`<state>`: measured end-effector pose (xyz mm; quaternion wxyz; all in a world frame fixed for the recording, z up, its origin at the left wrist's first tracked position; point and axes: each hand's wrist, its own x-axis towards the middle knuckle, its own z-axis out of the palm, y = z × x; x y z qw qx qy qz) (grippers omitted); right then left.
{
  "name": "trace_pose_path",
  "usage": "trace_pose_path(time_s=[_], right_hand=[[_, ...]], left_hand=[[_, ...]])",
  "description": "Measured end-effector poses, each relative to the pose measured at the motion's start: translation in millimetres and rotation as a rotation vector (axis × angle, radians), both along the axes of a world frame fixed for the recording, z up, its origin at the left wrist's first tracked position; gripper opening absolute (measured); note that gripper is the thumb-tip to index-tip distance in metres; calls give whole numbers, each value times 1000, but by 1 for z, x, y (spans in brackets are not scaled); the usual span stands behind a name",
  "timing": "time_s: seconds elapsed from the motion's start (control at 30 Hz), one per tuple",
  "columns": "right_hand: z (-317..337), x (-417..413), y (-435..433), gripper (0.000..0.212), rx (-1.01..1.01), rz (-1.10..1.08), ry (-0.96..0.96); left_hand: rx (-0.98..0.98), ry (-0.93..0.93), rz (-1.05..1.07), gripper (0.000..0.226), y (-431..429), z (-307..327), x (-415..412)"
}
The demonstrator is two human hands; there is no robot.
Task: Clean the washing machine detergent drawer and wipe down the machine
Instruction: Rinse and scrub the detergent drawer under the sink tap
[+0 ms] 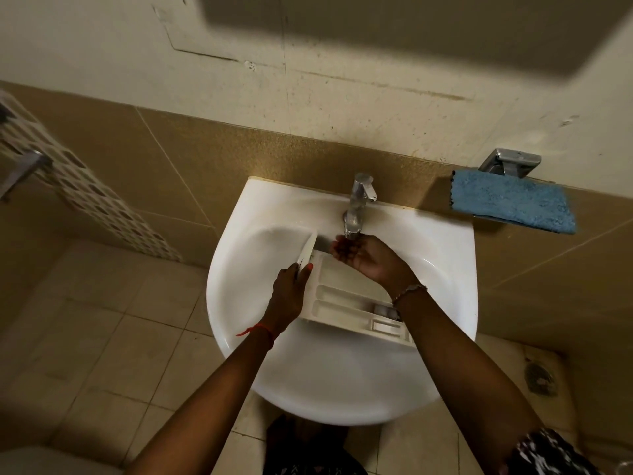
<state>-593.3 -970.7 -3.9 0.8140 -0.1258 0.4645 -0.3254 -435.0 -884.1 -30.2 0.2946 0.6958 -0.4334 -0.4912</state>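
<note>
The white detergent drawer (346, 299) lies in the white sink (329, 382), its front panel pointing toward the back left and its compartments facing up. My left hand (291, 289) grips the drawer's front panel, thumb on the inner side. My right hand (363, 257) is cupped palm-up under the spout of the chrome tap (359, 204), above the drawer's far end, and holds nothing. A blue cloth (513, 204) hangs on a wall holder to the right of the sink.
A chrome holder (510, 162) sits above the blue cloth. A patterned tile strip (85, 197) runs down the left wall. A floor drain (539, 377) is at the lower right. Beige floor tiles surround the sink.
</note>
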Motion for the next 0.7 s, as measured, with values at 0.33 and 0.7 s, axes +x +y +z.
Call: trace_pose_path(time_s=[0.33,0.7], right_hand=[[-18,28,-15,13,-46,-246,-293],[-8,10,35,35,-121,457,96]], left_hand=[[-12,72,20,47,-1,-3,0],[-43,104,15,40,0,-7,2]])
